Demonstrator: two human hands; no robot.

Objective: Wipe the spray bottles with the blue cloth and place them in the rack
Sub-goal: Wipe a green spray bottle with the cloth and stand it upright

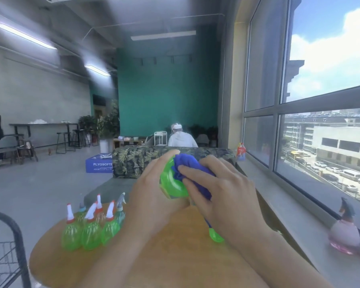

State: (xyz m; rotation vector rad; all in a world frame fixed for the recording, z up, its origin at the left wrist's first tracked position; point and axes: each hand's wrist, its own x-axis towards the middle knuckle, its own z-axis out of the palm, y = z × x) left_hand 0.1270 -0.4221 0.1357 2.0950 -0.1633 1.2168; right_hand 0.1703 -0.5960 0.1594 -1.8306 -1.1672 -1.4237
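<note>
My left hand (152, 190) grips a green spray bottle (170, 183) held up above the round wooden table (175, 252), its bottom turned toward me. My right hand (222, 190) holds the bunched blue cloth (192, 171) and presses it against the bottle's upper side. Several more green spray bottles (89, 227) with white-and-red nozzles stand in a cluster at the table's left. A small green part (215, 235) shows below my right wrist. The black wire rack (6, 252) stands at the lower left, cut by the frame edge.
A leaf-patterned sofa (137, 161) lies beyond the table. A window sill (312, 221) runs along the right, with a pink bottle (344, 231) and a small red-capped bottle (240, 151) on it. A person in white sits far behind the sofa. Open floor spreads to the left.
</note>
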